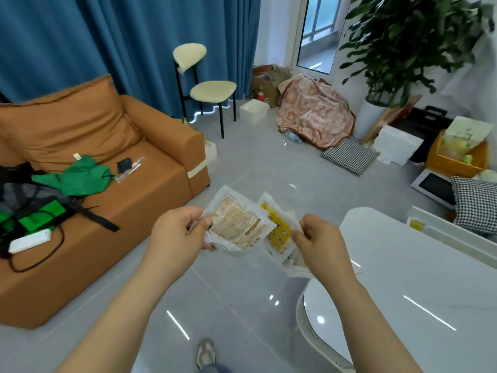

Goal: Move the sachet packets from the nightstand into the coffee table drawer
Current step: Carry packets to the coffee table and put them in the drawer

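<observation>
An orange sofa strewn with green cloth stands left; a cream chair and potted plant stand far.

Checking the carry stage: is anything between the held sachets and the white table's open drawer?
Nothing visible: the white-and-yellow sachet packets are held over bare grey floor, and the open white drawer lies right, past the glossy white tabletop.
</observation>
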The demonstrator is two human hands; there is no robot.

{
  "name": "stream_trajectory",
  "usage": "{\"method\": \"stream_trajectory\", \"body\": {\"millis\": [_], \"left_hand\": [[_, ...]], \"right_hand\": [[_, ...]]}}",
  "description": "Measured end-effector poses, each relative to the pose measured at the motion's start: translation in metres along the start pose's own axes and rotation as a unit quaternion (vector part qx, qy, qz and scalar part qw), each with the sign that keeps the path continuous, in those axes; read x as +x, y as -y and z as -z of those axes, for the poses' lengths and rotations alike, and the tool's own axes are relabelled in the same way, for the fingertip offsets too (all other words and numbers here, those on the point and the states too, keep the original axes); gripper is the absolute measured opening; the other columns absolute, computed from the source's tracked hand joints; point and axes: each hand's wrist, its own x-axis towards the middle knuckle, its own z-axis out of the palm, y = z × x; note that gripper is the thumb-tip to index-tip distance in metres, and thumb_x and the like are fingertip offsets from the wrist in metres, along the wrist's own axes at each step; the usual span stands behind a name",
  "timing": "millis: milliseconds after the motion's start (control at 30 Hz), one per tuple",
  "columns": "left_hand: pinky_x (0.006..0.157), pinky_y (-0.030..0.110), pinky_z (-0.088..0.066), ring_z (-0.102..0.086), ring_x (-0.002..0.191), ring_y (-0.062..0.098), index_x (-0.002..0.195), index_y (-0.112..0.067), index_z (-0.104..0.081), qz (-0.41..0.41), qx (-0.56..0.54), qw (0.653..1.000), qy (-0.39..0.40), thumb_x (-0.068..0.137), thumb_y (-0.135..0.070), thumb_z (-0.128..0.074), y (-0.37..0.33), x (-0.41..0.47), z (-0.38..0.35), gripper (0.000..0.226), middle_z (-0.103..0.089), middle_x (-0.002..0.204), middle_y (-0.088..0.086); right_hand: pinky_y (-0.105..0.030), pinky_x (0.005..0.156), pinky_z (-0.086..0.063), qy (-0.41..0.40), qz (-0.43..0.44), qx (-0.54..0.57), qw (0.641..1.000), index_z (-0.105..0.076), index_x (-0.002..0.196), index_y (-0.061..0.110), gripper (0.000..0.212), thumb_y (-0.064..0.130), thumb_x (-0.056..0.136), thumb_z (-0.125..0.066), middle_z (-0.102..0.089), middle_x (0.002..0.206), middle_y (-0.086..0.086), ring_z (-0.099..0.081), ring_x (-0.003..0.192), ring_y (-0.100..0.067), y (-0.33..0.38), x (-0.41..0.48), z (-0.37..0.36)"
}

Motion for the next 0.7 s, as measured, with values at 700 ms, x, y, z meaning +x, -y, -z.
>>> {"method": "stream_trajectory", "body": {"millis": [700], "left_hand": [[0.047,0.006,-0.045,-0.068,0.066,0.019,0.080,-0.010,-0.072,-0.080,0.056,0.976,0.192,0.093,-0.010,-0.055,-0.011,0.345,-0.077,0.022,-0.067,0.075,0.012]], "right_hand": [[-0.027,0.051,-0.038,-0.119,-0.166,-0.028,0.978,-0.052,0.071,0.010,0.018,0.018,0.086,-0.061,-0.057,0.064,-0.003,-0.051,0.058,-0.016,-0.014,0.231,0.001]]}}
